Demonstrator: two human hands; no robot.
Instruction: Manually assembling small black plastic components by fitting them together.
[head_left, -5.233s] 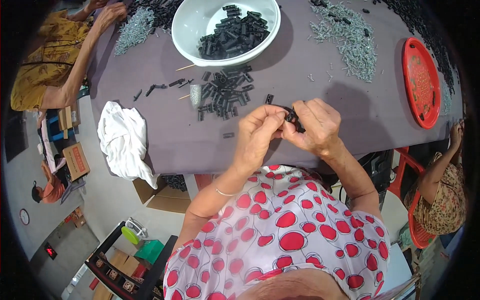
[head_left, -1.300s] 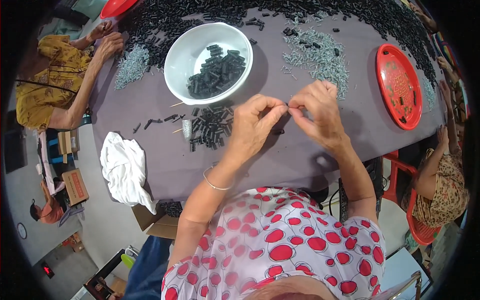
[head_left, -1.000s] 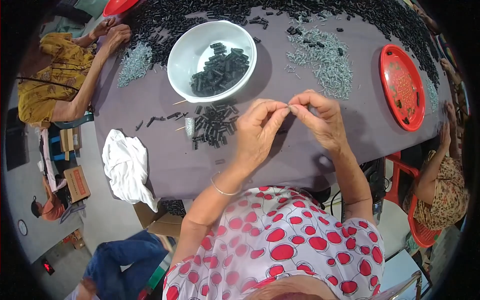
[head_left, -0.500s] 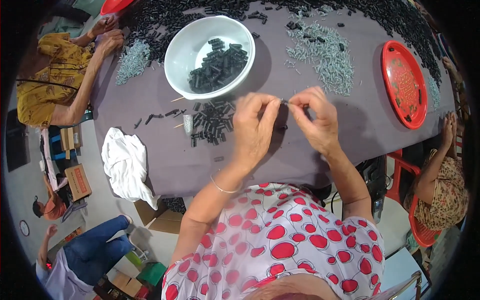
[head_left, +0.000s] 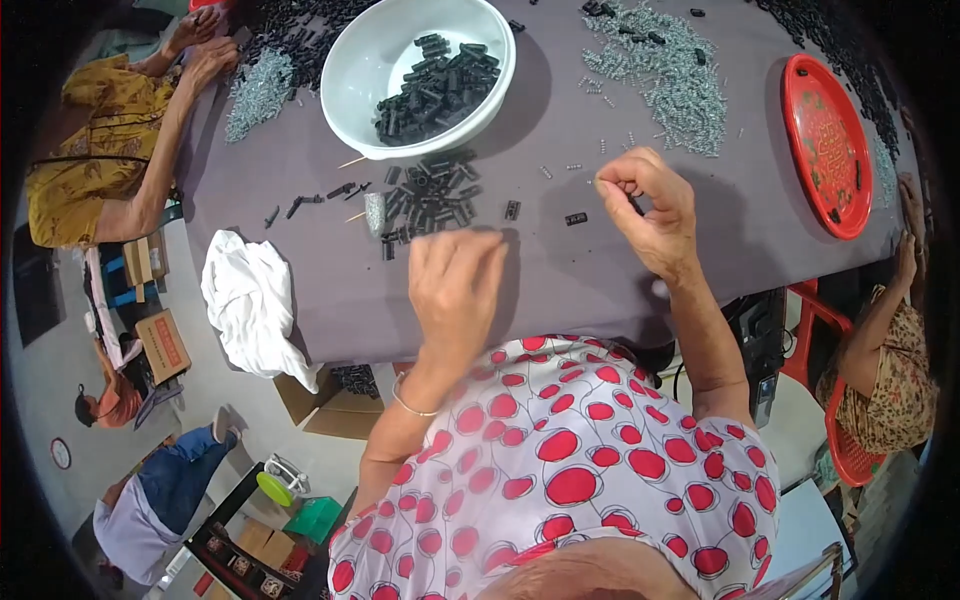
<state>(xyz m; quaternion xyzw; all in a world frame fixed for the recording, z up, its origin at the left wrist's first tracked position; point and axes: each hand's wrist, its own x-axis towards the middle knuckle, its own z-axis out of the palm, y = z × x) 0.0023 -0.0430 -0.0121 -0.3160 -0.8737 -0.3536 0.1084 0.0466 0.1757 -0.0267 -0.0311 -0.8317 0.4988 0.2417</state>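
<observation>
My left hand (head_left: 456, 288) hovers at the near edge of a pile of short black plastic tubes (head_left: 430, 195). Its bent fingers are blurred, their tips hidden. Over the table on the right, my right hand (head_left: 650, 210) is closed in a pinch; whatever lies between thumb and forefinger is too small to make out. Between the hands, two loose black tubes lie apart, one standing lengthwise (head_left: 512, 210) and another on its side (head_left: 576, 219). Several small metal springs (head_left: 546, 172) are scattered beyond them.
A white basin (head_left: 345, 100) holds more black tubes. Springs are heaped (head_left: 680, 90) at the back right, near a red tray (head_left: 800, 150). A silvery thimble-like cup (head_left: 375, 214) and white cloth (head_left: 248, 300) lie left. Other people sit at both table ends.
My hands were together over the table, holding a small dark piece; now they are apart. The left went down and left, the right slightly up. Two black tubes now show between them.
</observation>
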